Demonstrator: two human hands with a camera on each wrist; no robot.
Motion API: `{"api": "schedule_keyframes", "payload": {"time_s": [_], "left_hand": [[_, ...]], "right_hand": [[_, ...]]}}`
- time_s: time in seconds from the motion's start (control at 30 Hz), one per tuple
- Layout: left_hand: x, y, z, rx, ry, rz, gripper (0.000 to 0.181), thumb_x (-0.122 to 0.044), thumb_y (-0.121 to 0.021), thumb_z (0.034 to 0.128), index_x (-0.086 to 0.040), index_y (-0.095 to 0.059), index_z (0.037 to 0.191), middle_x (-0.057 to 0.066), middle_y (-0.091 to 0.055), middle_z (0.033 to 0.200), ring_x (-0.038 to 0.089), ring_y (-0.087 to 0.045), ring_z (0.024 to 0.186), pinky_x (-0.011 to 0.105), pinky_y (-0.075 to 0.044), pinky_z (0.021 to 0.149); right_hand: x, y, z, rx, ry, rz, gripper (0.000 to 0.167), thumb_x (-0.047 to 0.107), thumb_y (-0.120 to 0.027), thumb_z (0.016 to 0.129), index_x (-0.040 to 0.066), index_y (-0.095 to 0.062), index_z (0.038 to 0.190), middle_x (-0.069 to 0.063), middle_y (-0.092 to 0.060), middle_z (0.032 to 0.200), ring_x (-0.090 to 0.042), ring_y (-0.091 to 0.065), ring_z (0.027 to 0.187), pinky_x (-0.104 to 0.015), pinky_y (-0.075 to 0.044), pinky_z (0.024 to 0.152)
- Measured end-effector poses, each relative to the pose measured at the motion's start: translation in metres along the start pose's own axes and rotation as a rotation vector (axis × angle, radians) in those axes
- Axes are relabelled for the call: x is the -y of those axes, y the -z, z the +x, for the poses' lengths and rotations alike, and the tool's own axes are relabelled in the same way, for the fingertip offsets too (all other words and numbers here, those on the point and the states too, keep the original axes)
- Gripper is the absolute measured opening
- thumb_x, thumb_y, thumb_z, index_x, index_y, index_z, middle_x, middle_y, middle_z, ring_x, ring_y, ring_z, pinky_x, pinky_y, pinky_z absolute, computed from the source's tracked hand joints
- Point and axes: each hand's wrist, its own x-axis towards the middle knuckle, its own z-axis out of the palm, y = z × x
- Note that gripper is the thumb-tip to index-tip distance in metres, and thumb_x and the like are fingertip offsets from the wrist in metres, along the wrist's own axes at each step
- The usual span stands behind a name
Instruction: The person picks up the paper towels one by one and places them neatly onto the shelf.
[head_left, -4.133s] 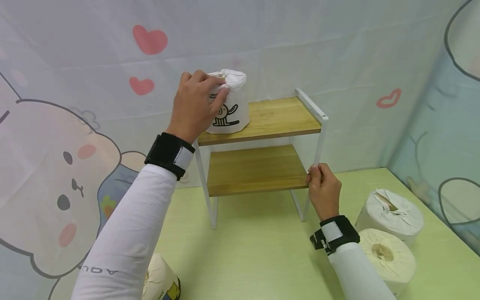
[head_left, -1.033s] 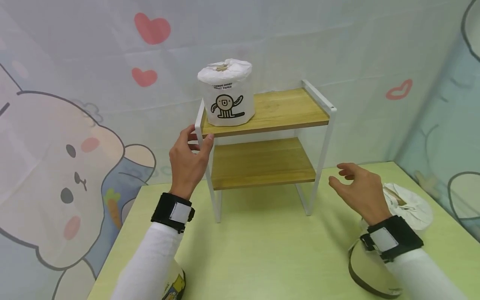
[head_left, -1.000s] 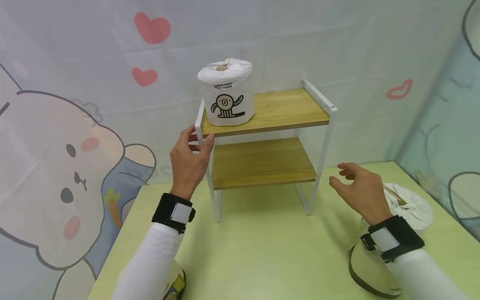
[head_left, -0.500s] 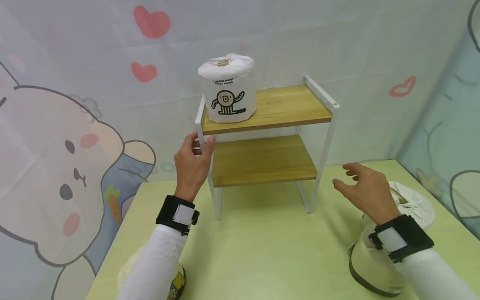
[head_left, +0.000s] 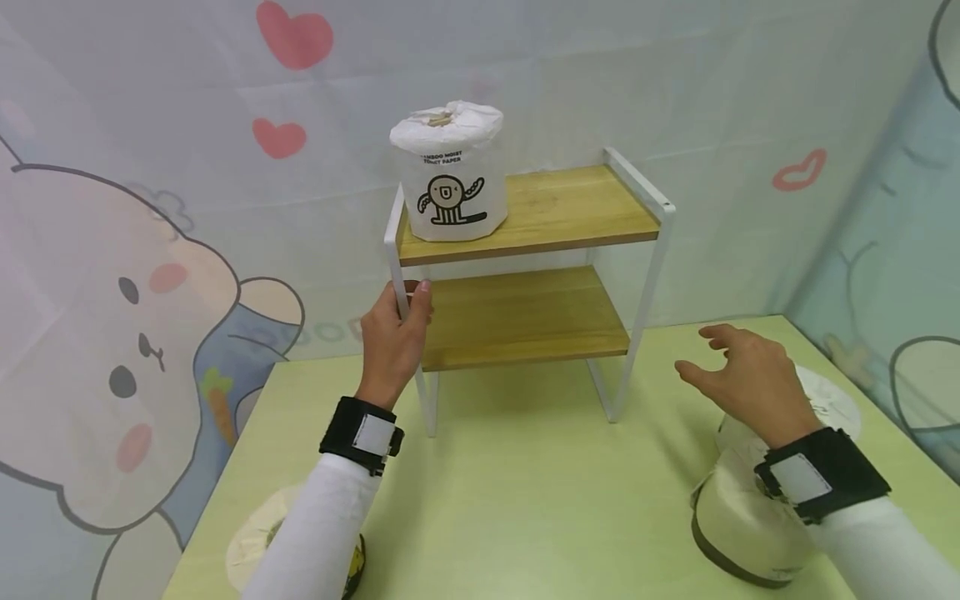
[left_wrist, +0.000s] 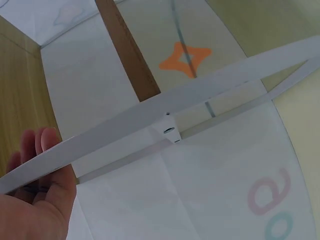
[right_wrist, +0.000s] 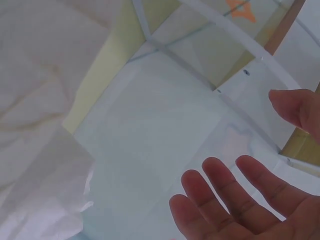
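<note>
My left fingers [left_wrist: 48, 140] curl round the white shelf [head_left: 581, 204] with 2 brown boards [head_left: 525, 321]; my right fingers [right_wrist: 226, 182] spread apart, empty.

Table [head_left: 510, 492]: shelf [head_left: 577, 204], three wrapped rolls [head_left: 738, 517]; atop shelf, printed roll [head_left: 453, 179].

Pale yellow-green worktop [head_left: 525, 508]. Creased whitish backdrop [head_left: 570, 92] behind its back edge. Prints: two filled pinkish hearts [head_left: 296, 37] above the back left corner, one outlined heart [head_left: 782, 179] above the back right, big cartoon animal [head_left: 82, 375] with carrot [head_left: 220, 407] off the left edge. Pale blue side sheet [head_left: 862, 283] along the right edge, grey outlines. Soft light, faint shadows.
</note>
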Motion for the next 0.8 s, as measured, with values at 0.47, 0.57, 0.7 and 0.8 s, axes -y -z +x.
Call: {"api": "schedule_keyframes", "payload": {"time_s": [0.47,0.57,0.7,0.8], "left_hand": [[0.010,-0.005,-0.005,-0.046,-0.009,-0.085,0.043,-0.042,-0.050,0.1066,-0.006,-0.057,0.084,0.013,-0.063,0.072,0.029,-0.062,0.067,0.034,-0.050,0.060],[0.012,-0.007,-0.006,-0.056,-0.010,-0.113,0.046,-0.040,-0.046,0.1084,-0.005,-0.055,0.080,0.013,-0.061,0.068,0.027,-0.061,0.063,0.032,-0.049,0.058],[0.015,-0.011,-0.006,-0.069,-0.018,-0.133,0.044,-0.037,-0.045,0.1094,-0.008,-0.049,0.078,0.009,-0.053,0.062,0.022,-0.052,0.056,0.030,-0.040,0.052],[0.017,-0.013,-0.006,-0.092,-0.023,-0.128,0.041,-0.035,-0.045,0.1094,-0.010,-0.045,0.076,0.004,-0.046,0.060,0.019,-0.044,0.053,0.030,-0.033,0.049]], "right_hand": [[-0.013,0.004,-0.004,0.031,-0.032,-0.006,0.060,0.036,-0.074,0.090,-0.012,-0.060,0.122,-0.034,-0.065,0.110,-0.048,-0.062,0.096,-0.057,-0.048,0.072],[-0.015,0.006,-0.005,0.042,-0.043,-0.016,0.061,0.037,-0.074,0.090,-0.012,-0.059,0.123,-0.035,-0.064,0.110,-0.049,-0.061,0.096,-0.058,-0.047,0.072],[-0.023,0.008,-0.005,0.071,-0.074,-0.039,0.063,0.039,-0.072,0.091,-0.013,-0.057,0.124,-0.036,-0.063,0.110,-0.051,-0.060,0.096,-0.058,-0.047,0.070],[-0.029,0.009,-0.006,0.094,-0.096,-0.063,0.064,0.039,-0.072,0.091,-0.013,-0.056,0.125,-0.037,-0.063,0.109,-0.051,-0.060,0.094,-0.054,-0.048,0.066]]}}
